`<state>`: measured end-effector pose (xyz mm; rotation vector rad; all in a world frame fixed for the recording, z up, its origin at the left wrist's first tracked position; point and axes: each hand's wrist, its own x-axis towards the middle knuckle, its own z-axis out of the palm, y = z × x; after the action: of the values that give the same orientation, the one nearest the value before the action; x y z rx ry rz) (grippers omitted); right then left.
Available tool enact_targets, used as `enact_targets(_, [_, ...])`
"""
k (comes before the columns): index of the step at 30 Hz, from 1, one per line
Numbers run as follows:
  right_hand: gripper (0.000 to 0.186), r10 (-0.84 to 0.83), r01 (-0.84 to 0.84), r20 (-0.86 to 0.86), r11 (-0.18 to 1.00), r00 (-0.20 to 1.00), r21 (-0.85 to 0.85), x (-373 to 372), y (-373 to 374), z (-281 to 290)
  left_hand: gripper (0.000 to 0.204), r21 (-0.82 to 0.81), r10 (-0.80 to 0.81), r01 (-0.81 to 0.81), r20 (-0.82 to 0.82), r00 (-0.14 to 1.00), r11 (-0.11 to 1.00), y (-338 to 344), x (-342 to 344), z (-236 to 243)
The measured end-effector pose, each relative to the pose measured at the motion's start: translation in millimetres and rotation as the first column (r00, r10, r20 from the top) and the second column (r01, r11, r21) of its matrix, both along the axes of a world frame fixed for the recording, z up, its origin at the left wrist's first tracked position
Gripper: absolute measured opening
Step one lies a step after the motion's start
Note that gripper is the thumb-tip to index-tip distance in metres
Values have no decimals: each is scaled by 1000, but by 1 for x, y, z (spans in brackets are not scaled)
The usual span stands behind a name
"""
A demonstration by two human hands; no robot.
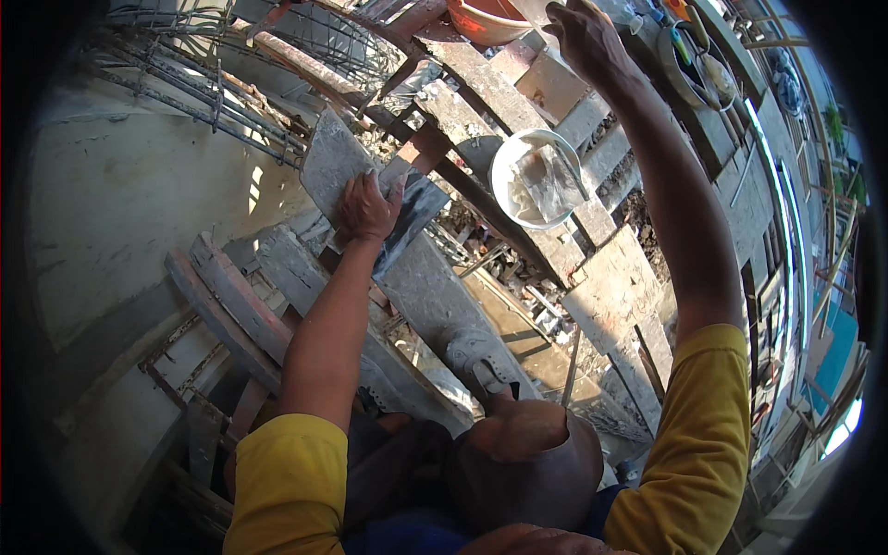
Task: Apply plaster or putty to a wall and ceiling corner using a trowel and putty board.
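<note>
My left hand lies back up where a pale grey board meets a dark, smooth flat panel. Its fingers rest on the board and its thumb stands apart over the panel. Stretched far out to the upper right is my right arm, its hand closed with the fingers curled. Whatever those fingers hold, if anything, cannot be made out. An orange tub sits just left of that hand. Nearer to me, a white bucket has a flat greyish piece inside.
Splattered planks form an uneven platform with gaps, rubble showing below. Steel rebar cages run along the upper left beside a plastered wall. A round container with tools stands at upper right. My shoe rests on a plank.
</note>
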<state>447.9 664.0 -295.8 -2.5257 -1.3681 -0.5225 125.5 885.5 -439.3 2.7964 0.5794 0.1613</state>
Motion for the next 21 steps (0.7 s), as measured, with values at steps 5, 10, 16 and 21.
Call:
enact_targets(5, [17,-95,151,-204,948,974,280,-5,33,-10,45,-14,-1,1,-5,1000,1000,1,-2,0])
enact_targets(10, [39,-489,318,-407,850,772,-420,-90,-43,-47,46,-19,13,-13,9,1000,1000,1,-2,7])
enact_targets(16, [56,-597,449,-361,791,717,-416,-162,-80,-80,49,30,2,-3,10,1000,1000,5,-4,5])
enact_targets(21, [56,-595,516,-293,800,749,-306,-186,-85,-91,55,-34,3,-4,-46,999,999,11,-5,7])
